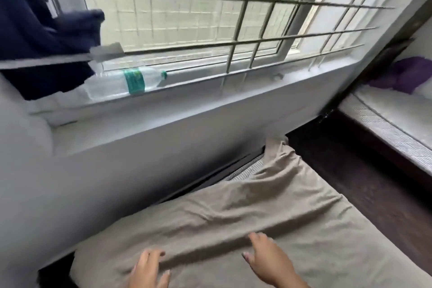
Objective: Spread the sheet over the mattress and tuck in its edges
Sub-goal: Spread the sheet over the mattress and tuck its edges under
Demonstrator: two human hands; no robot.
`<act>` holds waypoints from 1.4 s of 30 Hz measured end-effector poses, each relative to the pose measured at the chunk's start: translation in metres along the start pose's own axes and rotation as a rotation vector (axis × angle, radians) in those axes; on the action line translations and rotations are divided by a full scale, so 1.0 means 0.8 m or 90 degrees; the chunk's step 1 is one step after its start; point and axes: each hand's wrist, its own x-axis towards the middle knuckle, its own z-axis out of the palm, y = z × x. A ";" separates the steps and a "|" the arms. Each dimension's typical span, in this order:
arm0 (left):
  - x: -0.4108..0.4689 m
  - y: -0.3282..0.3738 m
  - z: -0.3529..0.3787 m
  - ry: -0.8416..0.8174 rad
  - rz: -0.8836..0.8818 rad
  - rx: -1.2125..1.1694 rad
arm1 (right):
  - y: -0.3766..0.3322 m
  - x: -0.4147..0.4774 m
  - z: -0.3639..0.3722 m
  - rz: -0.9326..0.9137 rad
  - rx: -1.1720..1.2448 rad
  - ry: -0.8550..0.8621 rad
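A beige sheet (268,213) lies wrinkled over the mattress, with long folds running toward the far corner. At that corner a strip of the grey mattress edge (245,167) shows uncovered beside the wall. My left hand (149,269) rests on the sheet near the bottom of the view with its fingers spread. My right hand (266,257) lies flat on the sheet to its right, fingers straight and pointing toward a fold. Neither hand holds any cloth.
A white wall and window ledge (210,91) run along the mattress's far side; a plastic bottle (126,82) lies on the ledge. Dark blue cloth (35,37) hangs at upper left. A dark wooden bed frame (350,170) and a second mattress (397,119) with purple cloth (409,75) are at right.
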 end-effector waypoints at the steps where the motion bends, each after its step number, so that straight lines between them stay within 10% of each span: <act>1: 0.021 -0.004 0.003 0.000 0.008 -0.009 | -0.001 0.024 0.003 -0.001 -0.016 0.005; 16: 0.199 -0.025 0.108 -0.011 0.145 0.146 | -0.014 0.275 0.009 -0.013 -0.141 0.222; 26: 0.272 -0.020 0.135 -0.016 -0.005 0.258 | 0.036 0.338 0.015 0.075 -0.146 0.035; 33: 0.245 -0.001 0.109 0.084 0.095 0.328 | 0.028 0.340 -0.003 -0.103 -0.249 0.263; 42: 0.267 -0.014 0.091 0.033 0.129 0.153 | 0.003 0.358 -0.022 -0.109 -0.197 0.102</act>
